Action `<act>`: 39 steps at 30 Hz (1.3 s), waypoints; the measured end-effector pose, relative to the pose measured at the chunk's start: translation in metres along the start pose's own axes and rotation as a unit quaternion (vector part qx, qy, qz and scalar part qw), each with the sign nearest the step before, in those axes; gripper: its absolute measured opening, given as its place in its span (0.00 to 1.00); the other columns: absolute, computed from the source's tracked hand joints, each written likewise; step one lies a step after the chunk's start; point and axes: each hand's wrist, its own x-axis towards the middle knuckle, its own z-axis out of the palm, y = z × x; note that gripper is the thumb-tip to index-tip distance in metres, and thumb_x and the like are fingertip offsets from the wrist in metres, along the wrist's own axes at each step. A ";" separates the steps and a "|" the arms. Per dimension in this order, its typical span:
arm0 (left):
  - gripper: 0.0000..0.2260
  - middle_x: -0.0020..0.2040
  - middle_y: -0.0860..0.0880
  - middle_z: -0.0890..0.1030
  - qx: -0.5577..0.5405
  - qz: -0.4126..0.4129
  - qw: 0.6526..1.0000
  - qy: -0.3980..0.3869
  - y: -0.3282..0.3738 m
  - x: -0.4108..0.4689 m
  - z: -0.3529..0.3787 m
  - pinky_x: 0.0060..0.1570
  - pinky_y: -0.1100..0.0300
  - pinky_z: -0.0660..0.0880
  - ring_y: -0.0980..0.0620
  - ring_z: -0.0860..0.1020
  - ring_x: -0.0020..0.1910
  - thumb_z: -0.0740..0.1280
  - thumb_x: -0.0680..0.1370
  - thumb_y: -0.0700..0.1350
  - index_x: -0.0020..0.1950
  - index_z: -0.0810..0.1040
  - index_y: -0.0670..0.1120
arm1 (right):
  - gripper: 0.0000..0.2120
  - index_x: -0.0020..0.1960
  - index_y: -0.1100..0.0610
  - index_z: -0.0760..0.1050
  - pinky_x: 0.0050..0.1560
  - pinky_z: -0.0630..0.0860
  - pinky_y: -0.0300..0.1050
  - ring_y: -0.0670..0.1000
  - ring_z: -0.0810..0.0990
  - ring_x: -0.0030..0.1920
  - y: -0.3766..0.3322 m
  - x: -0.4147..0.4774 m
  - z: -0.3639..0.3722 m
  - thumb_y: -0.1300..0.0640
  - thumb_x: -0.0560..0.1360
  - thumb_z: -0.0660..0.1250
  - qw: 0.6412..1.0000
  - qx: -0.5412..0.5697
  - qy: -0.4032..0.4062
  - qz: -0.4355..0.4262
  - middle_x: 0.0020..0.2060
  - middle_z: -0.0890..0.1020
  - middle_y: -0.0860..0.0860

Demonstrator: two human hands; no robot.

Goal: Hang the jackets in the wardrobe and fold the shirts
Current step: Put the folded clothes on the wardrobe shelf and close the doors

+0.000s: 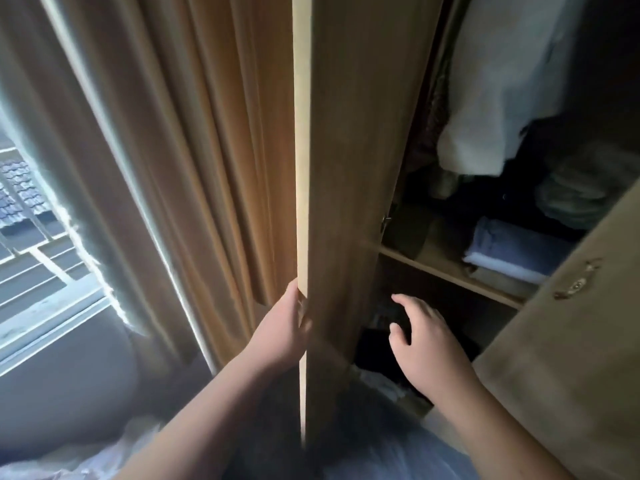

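Early stage, judged: wardrobe (561, 358) open. Left hand (284, 330) grip curled round door (343, 168) edge. Right hand (422, 344) spread, empty, at lower compartment. Pale garment (502, 81) hangs inside; folded clothes (509, 251) on shelf (446, 271). No jacket held.

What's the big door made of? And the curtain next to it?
The door looks like wood or wood-look board. It is matt brown with faint grain streaks and a paler plain edge. The curtain looks like soft tan cloth, since it hangs in long folds. What kind of cloth can't be told.
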 end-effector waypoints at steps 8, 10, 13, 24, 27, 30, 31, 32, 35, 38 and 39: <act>0.14 0.55 0.58 0.76 0.055 0.179 0.981 -0.056 0.022 0.010 0.068 0.51 0.53 0.77 0.50 0.72 0.51 0.60 0.78 0.54 0.63 0.69 0.55 | 0.22 0.71 0.49 0.69 0.64 0.69 0.41 0.47 0.72 0.66 0.034 -0.025 -0.048 0.53 0.77 0.63 0.995 -0.010 0.092 0.032 0.65 0.75 0.46; 0.18 0.51 0.65 0.70 0.078 0.194 0.976 -0.053 0.035 0.018 0.091 0.49 0.61 0.74 0.59 0.68 0.50 0.65 0.75 0.57 0.63 0.66 0.59 | 0.23 0.72 0.45 0.66 0.66 0.69 0.39 0.42 0.71 0.67 0.042 -0.033 -0.062 0.50 0.77 0.61 0.992 0.002 0.125 0.028 0.66 0.73 0.43; 0.22 0.47 0.63 0.70 0.074 0.241 0.962 -0.108 0.068 0.034 0.126 0.42 0.64 0.72 0.59 0.70 0.46 0.67 0.71 0.65 0.58 0.62 0.61 | 0.23 0.73 0.42 0.63 0.69 0.65 0.36 0.39 0.66 0.71 0.054 -0.044 -0.088 0.50 0.78 0.57 0.985 -0.011 0.173 0.005 0.69 0.67 0.37; 0.11 0.47 0.48 0.75 -0.025 0.278 0.946 -0.164 0.195 0.132 0.270 0.43 0.50 0.74 0.49 0.74 0.42 0.64 0.80 0.44 0.51 0.61 0.52 | 0.33 0.77 0.58 0.62 0.74 0.64 0.57 0.52 0.54 0.79 0.147 0.015 -0.180 0.60 0.72 0.58 0.943 -0.232 0.206 -0.117 0.78 0.61 0.51; 0.08 0.50 0.49 0.74 -0.021 0.249 0.957 -0.150 0.205 0.147 0.291 0.45 0.52 0.74 0.50 0.75 0.44 0.61 0.78 0.50 0.51 0.61 0.55 | 0.35 0.79 0.59 0.59 0.75 0.61 0.58 0.52 0.50 0.80 0.187 0.041 -0.194 0.58 0.72 0.58 0.932 -0.314 0.153 -0.101 0.79 0.58 0.53; 0.09 0.53 0.50 0.74 -0.007 0.221 0.966 -0.135 0.215 0.162 0.309 0.48 0.53 0.76 0.52 0.77 0.45 0.59 0.76 0.52 0.53 0.61 0.59 | 0.36 0.80 0.60 0.54 0.77 0.56 0.58 0.53 0.48 0.80 0.226 0.066 -0.207 0.57 0.73 0.56 0.915 -0.367 0.124 -0.113 0.80 0.53 0.53; 0.10 0.54 0.50 0.74 -0.002 0.212 0.969 -0.130 0.219 0.168 0.315 0.48 0.52 0.77 0.51 0.77 0.46 0.60 0.77 0.50 0.55 0.62 0.58 | 0.36 0.80 0.60 0.54 0.77 0.55 0.58 0.53 0.47 0.80 0.236 0.074 -0.210 0.57 0.73 0.56 0.911 -0.376 0.122 -0.121 0.80 0.52 0.53; 0.10 0.54 0.50 0.74 0.001 0.202 0.971 -0.125 0.222 0.174 0.320 0.49 0.52 0.77 0.51 0.78 0.46 0.62 0.78 0.48 0.56 0.63 0.57 | 0.36 0.80 0.61 0.54 0.77 0.55 0.57 0.53 0.47 0.80 0.245 0.081 -0.211 0.57 0.73 0.55 0.907 -0.382 0.121 -0.129 0.80 0.52 0.54; 0.12 0.56 0.51 0.72 0.007 0.184 0.976 -0.119 0.229 0.189 0.334 0.51 0.53 0.76 0.49 0.78 0.49 0.62 0.78 0.45 0.60 0.64 0.53 | 0.36 0.80 0.62 0.53 0.78 0.53 0.57 0.55 0.48 0.80 0.266 0.103 -0.212 0.57 0.73 0.56 0.894 -0.403 0.132 -0.147 0.80 0.52 0.56; 0.16 0.59 0.50 0.69 0.022 0.189 0.975 -0.115 0.233 0.205 0.345 0.50 0.57 0.73 0.47 0.77 0.52 0.60 0.78 0.42 0.65 0.63 0.49 | 0.37 0.80 0.63 0.52 0.78 0.52 0.58 0.55 0.48 0.80 0.283 0.122 -0.217 0.56 0.73 0.57 0.882 -0.423 0.128 -0.165 0.80 0.52 0.57; 0.16 0.59 0.50 0.69 0.029 0.191 0.975 -0.114 0.234 0.209 0.348 0.49 0.58 0.71 0.47 0.77 0.52 0.60 0.79 0.42 0.66 0.63 0.48 | 0.36 0.80 0.63 0.51 0.78 0.51 0.59 0.56 0.47 0.80 0.287 0.128 -0.218 0.55 0.74 0.56 0.877 -0.432 0.123 -0.169 0.80 0.51 0.57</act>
